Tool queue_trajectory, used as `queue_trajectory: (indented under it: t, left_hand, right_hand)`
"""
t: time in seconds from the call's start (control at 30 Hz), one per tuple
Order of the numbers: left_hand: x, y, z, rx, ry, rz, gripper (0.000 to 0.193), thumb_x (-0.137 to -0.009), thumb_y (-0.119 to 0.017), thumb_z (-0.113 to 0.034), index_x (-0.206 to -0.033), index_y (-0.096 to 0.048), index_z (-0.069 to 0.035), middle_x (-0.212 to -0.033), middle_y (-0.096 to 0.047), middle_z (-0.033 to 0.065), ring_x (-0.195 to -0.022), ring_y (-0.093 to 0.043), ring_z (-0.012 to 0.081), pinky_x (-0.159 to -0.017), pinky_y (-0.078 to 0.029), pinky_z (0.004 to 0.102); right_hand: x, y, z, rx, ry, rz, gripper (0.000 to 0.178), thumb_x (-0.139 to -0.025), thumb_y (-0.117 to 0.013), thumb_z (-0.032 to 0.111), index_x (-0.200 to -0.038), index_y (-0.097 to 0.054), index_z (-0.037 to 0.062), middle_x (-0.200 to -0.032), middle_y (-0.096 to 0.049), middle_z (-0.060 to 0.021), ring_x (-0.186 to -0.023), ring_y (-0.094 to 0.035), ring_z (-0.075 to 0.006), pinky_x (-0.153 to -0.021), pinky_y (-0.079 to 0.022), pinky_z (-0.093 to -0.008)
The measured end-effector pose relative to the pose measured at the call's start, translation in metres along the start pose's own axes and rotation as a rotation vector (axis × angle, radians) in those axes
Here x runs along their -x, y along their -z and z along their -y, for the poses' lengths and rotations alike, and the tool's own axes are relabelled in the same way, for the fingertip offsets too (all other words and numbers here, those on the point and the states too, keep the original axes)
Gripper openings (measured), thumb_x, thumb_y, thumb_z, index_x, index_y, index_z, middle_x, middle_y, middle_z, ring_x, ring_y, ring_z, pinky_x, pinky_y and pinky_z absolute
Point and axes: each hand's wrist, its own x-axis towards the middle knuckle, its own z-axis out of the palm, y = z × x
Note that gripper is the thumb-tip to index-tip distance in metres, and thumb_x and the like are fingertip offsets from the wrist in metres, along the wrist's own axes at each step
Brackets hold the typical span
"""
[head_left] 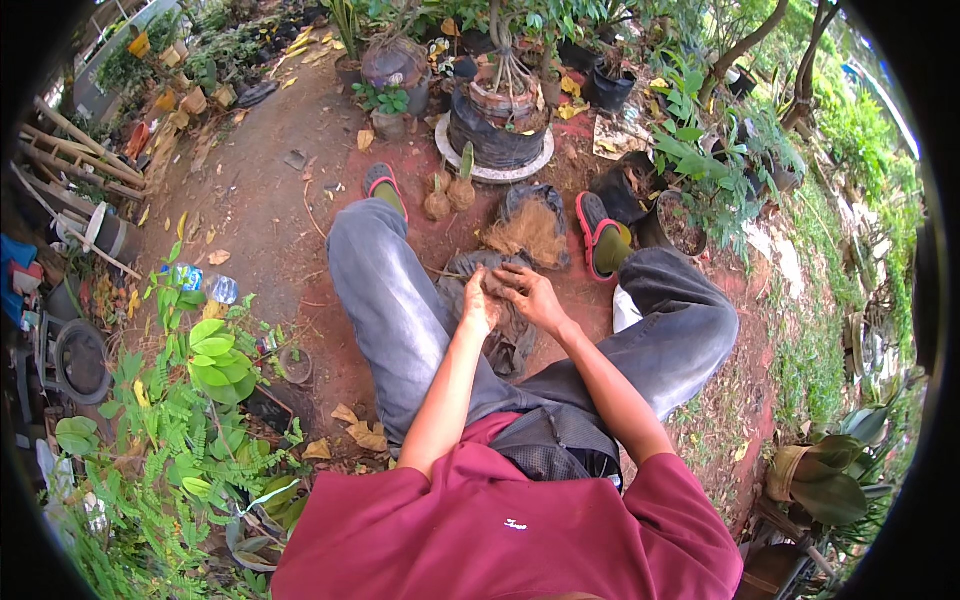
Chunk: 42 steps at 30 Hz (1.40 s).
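My left hand (479,304) and my right hand (532,299) meet between my bent knees, fingers curled around a small brown clump (494,284). The fingers hide most of it, so its kind cannot be made out. Under the hands lies a crumpled dark plastic bag (515,345). Just beyond them, a loose heap of brown coconut fibre (530,232) spills from another black plastic bag (535,196). To its left stand two round brown husky nuts or bulbs, one (437,204) beside the other (461,193), with pale green shoots pointing up.
A large black-wrapped pot (497,130) with a thick-rooted plant stands ahead on a pale round base. Dark pots (679,222) sit to the right. Leafy plants (205,400), a plastic bottle (222,289) and wooden poles (85,150) lie to the left.
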Motion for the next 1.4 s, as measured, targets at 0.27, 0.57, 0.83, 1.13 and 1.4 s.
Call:
queue_trajectory:
  t: [0.27,0.57,0.83,1.13,1.4]
  left_hand:
    - [0.002,-0.007,-0.004,-0.042,0.046,-0.01,0.046,-0.096,-0.051,-0.046,-0.112,-0.056,-0.004,-0.101,-0.063,0.0098,-0.088,-0.064,0.0225,-0.078,-0.054,0.0378]
    - [0.02,-0.033,-0.001,-0.279,-0.03,-0.052,0.051,-0.095,-0.05,-0.051,-0.11,-0.056,-0.004,-0.099,-0.063,0.008,-0.091,-0.063,0.0204,-0.08,-0.053,0.0369]
    - [0.023,-0.039,-0.002,-0.143,0.077,0.102,0.033,-0.097,-0.053,-0.035,-0.108,-0.058,-0.004,-0.104,-0.064,0.0116,-0.098,-0.063,0.0246,-0.087,-0.053,0.0392]
    - [0.035,-0.056,0.001,-0.357,-0.091,0.047,0.033,-0.094,-0.06,-0.024,-0.121,-0.046,-0.011,-0.115,-0.058,0.011,-0.099,-0.063,0.028,-0.085,-0.057,0.0459]
    - [0.034,-0.052,-0.002,-0.283,-0.03,0.035,0.037,-0.096,-0.055,-0.034,-0.122,-0.048,-0.008,-0.116,-0.058,0.0148,-0.101,-0.063,0.0312,-0.087,-0.056,0.0454]
  right_hand:
    - [0.002,0.005,0.018,0.08,0.03,-0.148,0.037,-0.08,-0.071,0.017,-0.116,-0.067,0.0104,-0.135,-0.051,-0.0179,-0.12,-0.054,-0.0352,-0.097,-0.046,-0.0392]
    - [0.0,0.007,0.025,0.162,0.026,-0.204,0.03,-0.08,-0.07,0.017,-0.109,-0.07,0.0072,-0.129,-0.054,-0.0173,-0.118,-0.054,-0.0337,-0.098,-0.045,-0.039]
    - [-0.007,0.008,-0.008,-0.082,-0.048,-0.337,0.026,-0.081,-0.07,0.013,-0.105,-0.071,0.0051,-0.118,-0.063,-0.0139,-0.11,-0.06,-0.0285,-0.093,-0.047,-0.0356]
    - [-0.006,0.023,-0.014,-0.387,-0.248,-0.169,0.031,-0.089,-0.064,0.015,-0.115,-0.065,-0.0022,-0.102,-0.068,-0.0116,-0.092,-0.062,-0.0139,-0.081,-0.05,-0.0287]
    - [-0.006,0.032,-0.01,-0.538,-0.297,-0.082,0.03,-0.091,-0.06,0.012,-0.116,-0.063,-0.0033,-0.103,-0.068,-0.0106,-0.093,-0.062,-0.0135,-0.083,-0.051,-0.0286]
